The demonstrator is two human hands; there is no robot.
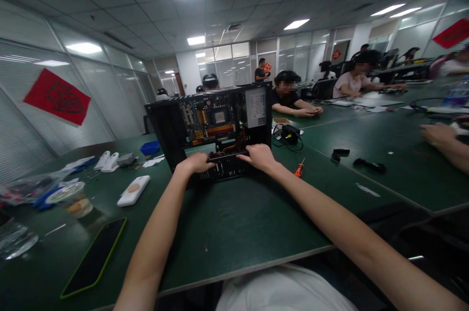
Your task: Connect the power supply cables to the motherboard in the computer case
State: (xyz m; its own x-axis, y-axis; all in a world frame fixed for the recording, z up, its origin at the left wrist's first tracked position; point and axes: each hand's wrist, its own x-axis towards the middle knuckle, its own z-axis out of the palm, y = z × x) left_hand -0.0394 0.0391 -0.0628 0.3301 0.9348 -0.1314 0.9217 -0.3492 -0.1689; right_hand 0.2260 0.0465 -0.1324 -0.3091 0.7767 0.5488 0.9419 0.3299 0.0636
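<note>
A black computer case [163, 130] stands on the green table in front of me with its side open. Inside it are a motherboard [219, 116], a power supply [255, 106] with a white label, and a bundle of cables [234, 145]. My left hand [194, 163] grips the lower front edge of the case near its left part. Farther right along that edge, my right hand [259, 157] grips it too, close to the cables. The fingers of both hands curl over into the case and are partly hidden.
Left lie a phone [95, 257], a white power bank-like object [134, 191], a plastic cup [75, 201] and a blue tray [150, 148]. On the right are an orange screwdriver [299, 168], a black cable coil [288, 135] and black parts [369, 165]. People sit beyond.
</note>
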